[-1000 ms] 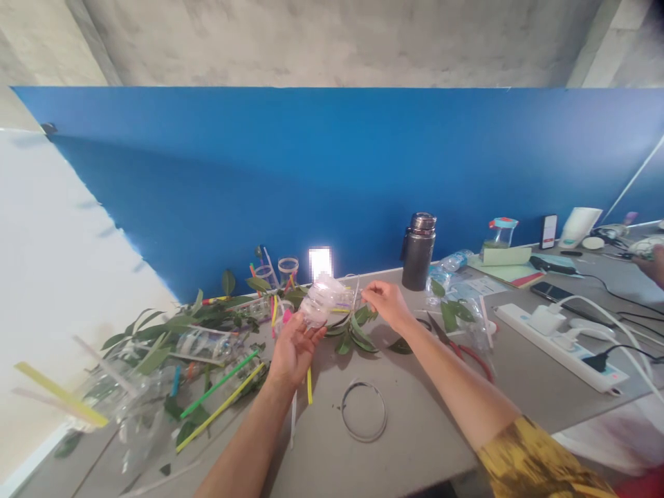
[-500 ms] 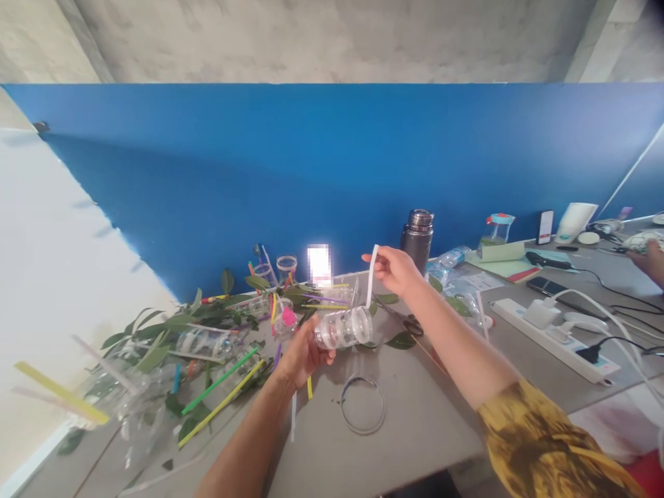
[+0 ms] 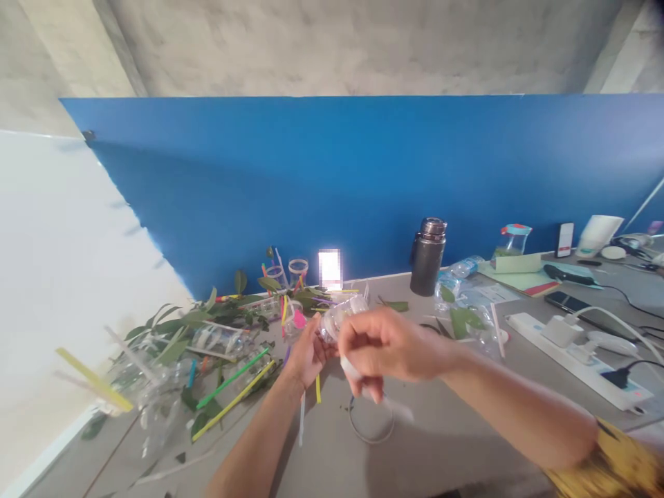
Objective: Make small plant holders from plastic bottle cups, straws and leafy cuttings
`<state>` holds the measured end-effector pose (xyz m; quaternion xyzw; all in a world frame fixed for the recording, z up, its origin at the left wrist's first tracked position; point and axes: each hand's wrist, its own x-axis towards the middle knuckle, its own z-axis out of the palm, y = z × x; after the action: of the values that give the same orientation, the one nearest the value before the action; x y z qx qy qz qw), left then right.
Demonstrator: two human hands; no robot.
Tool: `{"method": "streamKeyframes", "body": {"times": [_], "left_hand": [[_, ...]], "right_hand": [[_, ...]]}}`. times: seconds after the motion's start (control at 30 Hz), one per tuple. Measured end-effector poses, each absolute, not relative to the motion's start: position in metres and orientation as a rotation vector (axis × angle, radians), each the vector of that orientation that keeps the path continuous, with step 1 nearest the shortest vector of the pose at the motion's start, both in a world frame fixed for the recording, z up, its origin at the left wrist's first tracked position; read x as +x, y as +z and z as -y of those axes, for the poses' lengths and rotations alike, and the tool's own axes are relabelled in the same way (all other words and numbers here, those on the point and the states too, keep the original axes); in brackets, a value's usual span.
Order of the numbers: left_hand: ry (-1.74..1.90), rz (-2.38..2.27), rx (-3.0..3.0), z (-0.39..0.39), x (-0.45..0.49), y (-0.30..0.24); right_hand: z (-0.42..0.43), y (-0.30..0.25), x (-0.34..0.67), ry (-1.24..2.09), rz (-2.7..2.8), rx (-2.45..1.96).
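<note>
My left hand is closed around one end of a clear plastic bottle ringed with whitish bands. In front of its right end is my right hand, fingers curled and slightly blurred, pinching a white strip. Part of the bottle is hidden behind that hand, so I cannot tell where the strip meets it. Below the hands, a thin wire ring lies on the table.
Leafy sprigs, plastic bottles and coloured straws, among them a green straw, crowd the left side. A dark thermos stands at the back. To the right are scissors, a white power strip with cables, and a phone.
My right hand has come down and toward me, from above the bottle to in front of it, bringing the white strip along. My left hand still holds the bottle. The view has shifted slightly.
</note>
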<state>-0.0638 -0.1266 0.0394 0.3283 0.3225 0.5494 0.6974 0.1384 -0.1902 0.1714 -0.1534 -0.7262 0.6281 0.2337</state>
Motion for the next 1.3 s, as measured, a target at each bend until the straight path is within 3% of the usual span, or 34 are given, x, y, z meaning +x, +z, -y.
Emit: {"method": "streamKeyframes", "body": {"times": [0.1, 0.53, 0.7, 0.93, 1.13, 1.3], "left_hand": [[1.22, -0.733, 0.66, 0.128, -0.064, 0.043], [1.34, -0.566, 0.445, 0.132, -0.069, 0.062], [1.341, -0.565, 0.435, 0.131, -0.069, 0.061], [1.451, -0.566, 0.427, 0.125, -0.082, 0.062], [1.466, -0.546, 0.398, 0.122, -0.089, 0.06], [1.474, -0.534, 0.382, 0.122, -0.088, 0.061]], "right_hand": [[0.201, 0.144, 0.166, 1.709, 2.003, -0.668], [0.144, 0.108, 0.276, 0.8, 2.062, -1.585], [0.073, 0.108, 0.242, 0.756, 1.82, -1.623], [-0.006, 0.097, 0.176, 0.963, 1.641, -1.709], [0.0, 0.092, 0.184, 1.009, 1.656, -1.7], [0.067, 0.124, 0.225, 1.006, 1.83, -1.591]]}}
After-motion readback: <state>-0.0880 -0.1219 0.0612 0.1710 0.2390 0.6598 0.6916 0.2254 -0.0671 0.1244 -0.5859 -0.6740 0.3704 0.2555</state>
